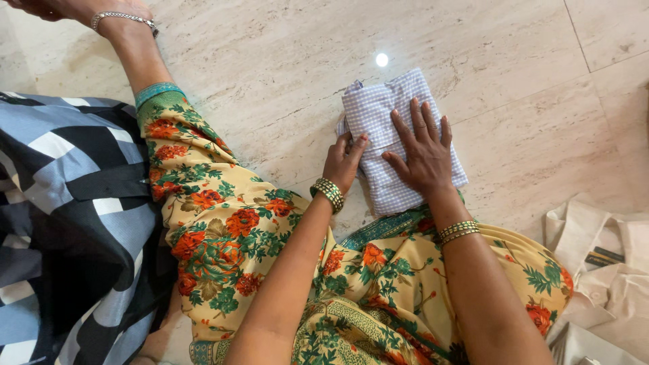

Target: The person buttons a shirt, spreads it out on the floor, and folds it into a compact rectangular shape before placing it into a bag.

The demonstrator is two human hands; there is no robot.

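A folded light-blue checked cloth (pixel 382 111) lies on the pale marble floor (pixel 270 61) in front of my knees. My right hand (pixel 424 155) rests flat on it, fingers spread, pressing its near half. My left hand (pixel 345 161) grips the cloth's left edge with curled fingers. Both wrists wear green and gold bangles. My legs are covered by a yellow floral garment (pixel 230 230).
A black, blue and white checked fabric (pixel 61 203) lies at the left. Cream-coloured cloth (pixel 602 270) is piled at the lower right. A foot with a silver anklet (pixel 125 17) reaches to the top left. Floor tile seams run at the upper right.
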